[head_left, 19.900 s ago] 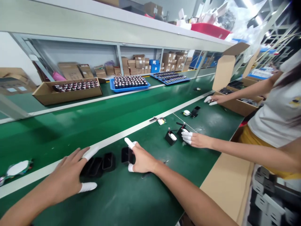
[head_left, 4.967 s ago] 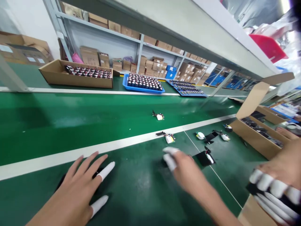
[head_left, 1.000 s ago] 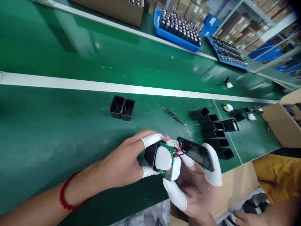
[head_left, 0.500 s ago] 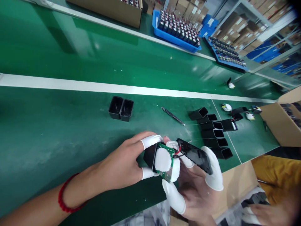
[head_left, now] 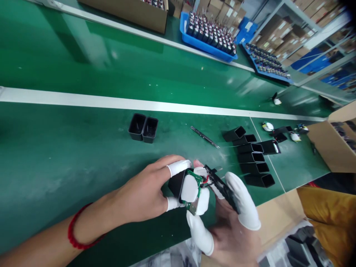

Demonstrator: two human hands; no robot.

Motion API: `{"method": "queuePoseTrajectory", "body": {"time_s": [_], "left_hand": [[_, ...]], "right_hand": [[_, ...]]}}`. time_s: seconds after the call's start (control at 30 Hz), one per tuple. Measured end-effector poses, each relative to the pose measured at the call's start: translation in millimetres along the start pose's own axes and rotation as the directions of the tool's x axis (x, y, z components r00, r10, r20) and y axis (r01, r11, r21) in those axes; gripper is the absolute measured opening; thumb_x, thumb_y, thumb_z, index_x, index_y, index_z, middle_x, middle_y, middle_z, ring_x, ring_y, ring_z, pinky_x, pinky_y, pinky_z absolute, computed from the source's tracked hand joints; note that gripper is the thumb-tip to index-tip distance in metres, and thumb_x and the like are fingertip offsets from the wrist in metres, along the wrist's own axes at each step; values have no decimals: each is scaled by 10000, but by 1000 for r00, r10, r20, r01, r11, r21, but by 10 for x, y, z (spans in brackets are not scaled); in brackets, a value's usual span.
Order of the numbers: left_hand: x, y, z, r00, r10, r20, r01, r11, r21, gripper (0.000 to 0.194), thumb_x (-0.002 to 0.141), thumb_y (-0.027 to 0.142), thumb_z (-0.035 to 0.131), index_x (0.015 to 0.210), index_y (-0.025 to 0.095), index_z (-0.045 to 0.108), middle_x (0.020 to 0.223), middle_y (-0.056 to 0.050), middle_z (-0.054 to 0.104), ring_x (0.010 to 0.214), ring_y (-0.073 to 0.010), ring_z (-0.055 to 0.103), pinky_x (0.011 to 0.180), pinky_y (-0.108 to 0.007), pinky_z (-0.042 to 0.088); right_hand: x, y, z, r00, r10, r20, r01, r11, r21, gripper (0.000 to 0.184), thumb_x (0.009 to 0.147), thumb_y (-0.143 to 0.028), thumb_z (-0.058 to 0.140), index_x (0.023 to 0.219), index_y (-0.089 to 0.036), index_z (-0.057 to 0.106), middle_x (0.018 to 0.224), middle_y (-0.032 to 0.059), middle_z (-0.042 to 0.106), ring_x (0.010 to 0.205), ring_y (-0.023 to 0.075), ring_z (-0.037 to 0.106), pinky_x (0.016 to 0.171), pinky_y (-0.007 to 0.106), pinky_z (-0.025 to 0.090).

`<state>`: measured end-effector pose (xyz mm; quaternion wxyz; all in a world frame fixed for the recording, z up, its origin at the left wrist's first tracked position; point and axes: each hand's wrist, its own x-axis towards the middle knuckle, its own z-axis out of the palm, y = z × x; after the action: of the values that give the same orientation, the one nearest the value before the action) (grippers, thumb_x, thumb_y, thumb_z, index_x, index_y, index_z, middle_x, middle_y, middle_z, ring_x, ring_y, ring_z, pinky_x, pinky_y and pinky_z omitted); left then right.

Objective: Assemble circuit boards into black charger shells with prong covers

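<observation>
My left hand (head_left: pixel 141 194), with white finger cots, grips a small black square housing (head_left: pixel 175 182) from the left. A green circuit board with a white round pad (head_left: pixel 190 188) sits at the housing's open end. My right hand (head_left: pixel 230 222), also in finger cots, pinches the board's lower edge and holds a flat black panel (head_left: pixel 221 187) tied to the board by red and black wires. Both hands hover just above the green belt (head_left: pixel 83 148) near its front edge.
Two open black cups (head_left: pixel 143 128) and tweezers (head_left: pixel 205 137) lie beyond my hands. Several black sleeves (head_left: pixel 253 159) lie stacked to the right. Blue trays of parts (head_left: pixel 208 35), cardboard boxes (head_left: pixel 322 146) and a person in yellow (head_left: pixel 330 215) stand around.
My right hand has tilted the black panel more on edge and drawn it closer to the board. The other person's hand at the lower right has left the view.
</observation>
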<state>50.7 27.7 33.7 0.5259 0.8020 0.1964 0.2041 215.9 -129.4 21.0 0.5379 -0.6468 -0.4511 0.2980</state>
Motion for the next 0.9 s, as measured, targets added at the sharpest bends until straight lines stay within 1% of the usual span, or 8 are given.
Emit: {"method": "queuePoseTrajectory", "body": {"time_s": [0.13,0.23,0.37,0.47,0.53,0.63,0.73,0.9], "left_hand": [[0,-23,13,1000,11,14,-10,1000,-26,510,864,195,682,1344,261,521,1332,-22,592,1237,-162,580,1058,-210,445],[2,-6,12,1000,-4,28,5,999,-53,530,843,181,701,1337,261,527,1340,-26,588,1234,-174,584,1060,-227,452],[9,32,3,999,-31,28,32,999,-36,493,808,150,711,1266,266,572,1274,-6,615,1159,-164,625,1006,-214,482],[12,5,22,997,-64,-35,64,998,5,450,775,200,753,1195,242,597,1230,-12,632,1090,-175,652,941,-218,517],[11,-37,53,991,-90,-96,93,995,22,501,751,266,795,1200,214,580,1249,-40,629,1112,-208,647,976,-259,515],[5,-78,113,987,-81,-140,85,996,26,498,753,292,800,1184,195,569,1231,-63,636,1109,-228,649,993,-292,517],[-10,-60,168,989,-43,-140,46,999,18,409,813,215,713,1194,214,565,1228,-57,644,1084,-209,665,951,-269,546],[-58,0,241,979,-33,-199,33,999,-2,470,803,184,705,1247,221,557,1283,-58,638,1089,-200,681,846,-201,588]], "right_hand": [[52,-51,-116,999,21,37,-19,999,-42,781,656,-128,827,1363,-353,584,1272,49,686,1109,320,693,925,401,618],[51,-79,-87,1000,11,-6,-11,1000,-18,842,670,-136,823,1426,-349,517,1299,62,670,1112,322,690,918,414,621],[85,-139,91,998,-37,-42,39,998,49,935,682,-182,843,1490,-357,408,1359,73,629,1230,328,622,1044,480,532],[157,-147,216,999,-36,-37,41,986,159,1031,695,-331,862,1537,-392,271,1472,62,533,1374,328,482,1130,524,424],[183,-111,276,1000,-4,-20,8,977,212,901,816,-401,761,1547,-391,234,1533,55,462,1399,309,452,1158,543,370],[169,-35,350,989,147,33,-151,949,278,561,963,-341,586,1492,-332,399,1516,65,488,1347,269,524,1118,488,437],[143,15,419,954,284,97,-300,886,353,474,926,-310,651,1388,-304,544,1395,59,615,1271,255,594,1083,437,483],[112,93,485,953,271,133,-300,796,525,384,928,-318,650,1310,-332,613,1294,32,676,1220,248,620,1112,466,440]]}}
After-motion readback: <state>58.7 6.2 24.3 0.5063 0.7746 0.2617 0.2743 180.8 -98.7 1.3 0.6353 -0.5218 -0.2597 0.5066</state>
